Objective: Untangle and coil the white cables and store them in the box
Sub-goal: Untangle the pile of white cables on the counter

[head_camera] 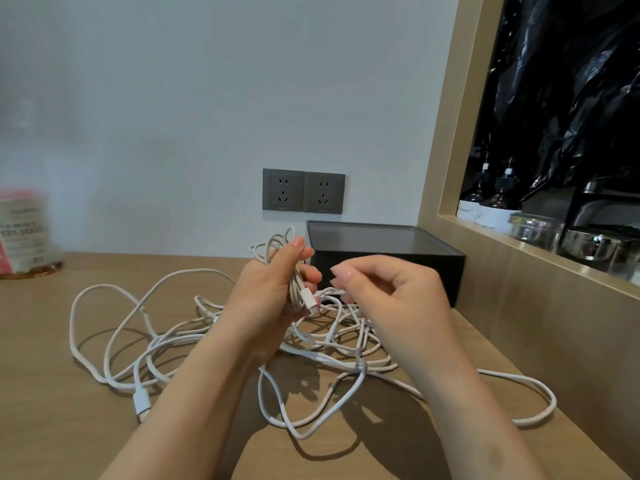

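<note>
Grips a coiled bundle [275, 245] of white cable in the left hand [270, 292], fingers curled round it, raised above the wooden table [52, 393], with a white connector [309, 299] hanging below the fingers. Holds the right hand [394, 296] just beside, fingers bent inward, seemingly pinching a strand [329, 292] running from the bundle, though hard to tell behind the fingertips. Works over the remaining white cables [166, 344], tangled in loose loops on the table. Has the black box [384, 261] standing behind the hands by the wall, near two grey sockets [303, 191].
</note>
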`<state>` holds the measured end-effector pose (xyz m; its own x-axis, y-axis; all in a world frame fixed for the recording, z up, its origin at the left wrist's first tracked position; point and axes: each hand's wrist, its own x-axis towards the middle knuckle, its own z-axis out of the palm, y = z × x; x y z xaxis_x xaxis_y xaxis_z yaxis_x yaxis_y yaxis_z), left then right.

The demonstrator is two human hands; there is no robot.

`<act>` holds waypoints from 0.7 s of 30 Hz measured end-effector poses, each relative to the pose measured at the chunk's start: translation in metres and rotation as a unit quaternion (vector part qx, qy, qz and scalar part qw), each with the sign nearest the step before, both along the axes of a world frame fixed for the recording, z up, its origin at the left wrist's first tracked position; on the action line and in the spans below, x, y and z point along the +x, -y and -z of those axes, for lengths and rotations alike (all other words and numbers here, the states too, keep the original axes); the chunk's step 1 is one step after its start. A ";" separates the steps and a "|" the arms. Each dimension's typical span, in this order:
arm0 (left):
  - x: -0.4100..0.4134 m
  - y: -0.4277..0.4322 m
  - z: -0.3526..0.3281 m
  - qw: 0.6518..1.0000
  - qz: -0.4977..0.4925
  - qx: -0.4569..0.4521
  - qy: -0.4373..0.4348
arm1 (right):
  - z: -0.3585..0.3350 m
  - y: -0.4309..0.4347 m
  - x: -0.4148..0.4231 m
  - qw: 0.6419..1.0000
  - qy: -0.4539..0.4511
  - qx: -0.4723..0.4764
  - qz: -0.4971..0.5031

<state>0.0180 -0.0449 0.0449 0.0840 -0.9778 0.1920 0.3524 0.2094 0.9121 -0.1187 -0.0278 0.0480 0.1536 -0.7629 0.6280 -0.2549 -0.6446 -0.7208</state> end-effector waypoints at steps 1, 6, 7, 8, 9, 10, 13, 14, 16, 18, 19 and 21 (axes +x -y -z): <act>0.002 -0.002 0.000 1.000 0.023 -0.002 0.007 | 0.000 0.002 -0.002 1.000 0.009 -0.003 0.022; 0.004 -0.012 -0.004 0.983 0.130 -0.004 0.129 | 0.000 0.006 -0.009 0.999 0.016 0.012 0.043; 0.004 -0.012 -0.004 0.977 0.140 -0.006 0.162 | -0.001 0.006 -0.010 0.999 0.006 0.021 0.030; 0.003 -0.013 -0.004 0.970 0.147 -0.012 0.193 | -0.002 0.005 -0.011 0.999 -0.005 0.030 0.019; 0.002 -0.014 -0.004 0.963 0.150 -0.020 0.222 | -0.002 0.005 -0.012 0.999 -0.015 0.041 0.008; 0.002 -0.014 -0.004 0.956 0.152 -0.029 0.251 | -0.003 0.005 -0.013 0.998 -0.022 0.053 -0.004; 0.003 -0.017 -0.005 0.927 0.169 -0.052 0.330 | -0.003 0.006 -0.013 0.996 -0.018 0.078 -0.043; 0.002 -0.017 -0.005 0.917 0.180 -0.051 0.352 | -0.003 0.006 -0.013 0.995 -0.012 0.084 -0.057; 0.000 -0.019 -0.005 0.901 0.193 -0.041 0.386 | -0.002 0.007 -0.012 0.992 -0.011 0.096 -0.085; -0.002 -0.020 -0.005 0.894 0.193 -0.031 0.404 | -0.001 0.007 -0.011 0.989 -0.019 0.100 -0.103; -0.003 -0.020 -0.005 0.894 0.191 -0.026 0.405 | -0.001 0.007 -0.011 0.989 -0.015 0.100 -0.109; -0.003 -0.020 -0.005 0.902 0.185 -0.014 0.390 | -0.003 0.006 -0.012 0.989 0.006 0.093 -0.114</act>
